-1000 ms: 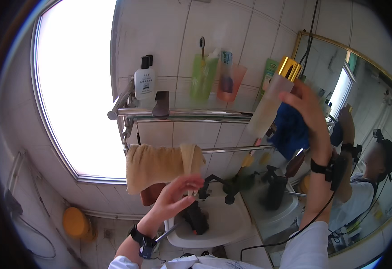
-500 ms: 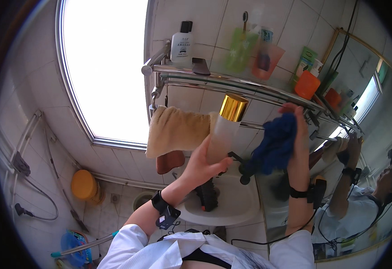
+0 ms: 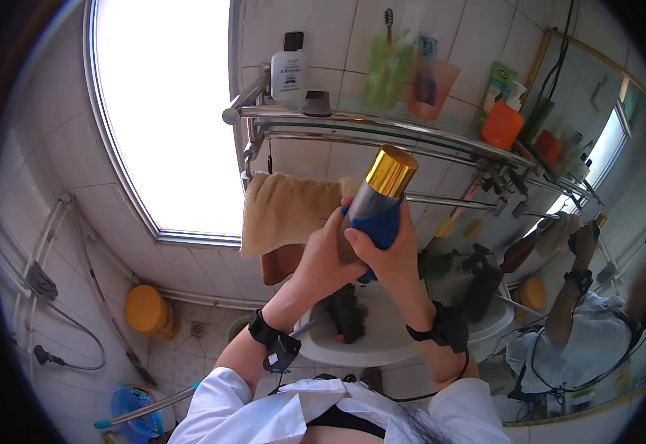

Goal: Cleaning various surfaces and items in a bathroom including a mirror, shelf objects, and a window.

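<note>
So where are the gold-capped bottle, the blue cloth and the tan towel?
Gold-capped bottle (image 3: 371,200), head view: body below cap.
Blue cloth (image 3: 379,226), head view: fold against bottle.
Tan towel (image 3: 289,212), head view: front face.

Blocked atop the shelf (image 3: 286,112) by white bottle (image 3: 288,75), green cup (image 3: 386,80), pink cup (image 3: 434,90) and orange bottle (image 3: 502,126); narrowly passable left of its middle, between dark block (image 3: 317,103) and green cup. Below, hindered by towel (image 3: 286,212) at left, held bottle (image 3: 379,186) midway.

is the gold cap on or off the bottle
On: the gold cap covers the upper end of the bottle, which is tilted between the left hand and the blue cloth in the right hand.
</note>
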Demonstrator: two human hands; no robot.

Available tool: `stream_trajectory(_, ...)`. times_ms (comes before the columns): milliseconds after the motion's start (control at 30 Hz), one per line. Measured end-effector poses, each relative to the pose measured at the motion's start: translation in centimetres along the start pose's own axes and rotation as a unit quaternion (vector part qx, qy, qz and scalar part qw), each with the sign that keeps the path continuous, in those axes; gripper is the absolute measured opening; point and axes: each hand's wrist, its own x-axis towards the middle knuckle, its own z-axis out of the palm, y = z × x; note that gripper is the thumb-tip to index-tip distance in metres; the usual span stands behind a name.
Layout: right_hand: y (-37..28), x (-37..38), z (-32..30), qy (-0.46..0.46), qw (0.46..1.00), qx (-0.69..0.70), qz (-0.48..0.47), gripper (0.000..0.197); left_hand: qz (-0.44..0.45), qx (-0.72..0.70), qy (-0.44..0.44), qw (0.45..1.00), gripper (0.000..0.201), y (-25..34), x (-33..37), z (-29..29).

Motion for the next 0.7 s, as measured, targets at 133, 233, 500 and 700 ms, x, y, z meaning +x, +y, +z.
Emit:
stream_trajectory(133,0.2,0.8,-1.8,-0.021,0.990,0.107,0.084,0.056,-0.087,-0.037,-0.034,0.995,0.066,0.1,-1.3,0.3)
stream_trajectory(233,-1.6,2.7,-3.3,-0.070,0.949,0.259,0.166,0.061,-0.208,-0.316,-0.231,0.896,0.038,0.6,-1.8,0.1)
stream_trajectory(500,-0.1,0.6,-3.1,-0.250,0.922,0.236,0.177,0.062,-0.202,-0.523,-0.349,0.751,0.045,-0.6,-2.4,-0.2)
stream_trajectory(700,-0.8,0.7,-4.3,-0.155,0.969,0.158,0.113,0.042,-0.051,-0.251,-0.092,0.962,0.054,-0.7,-1.5,-2.4)
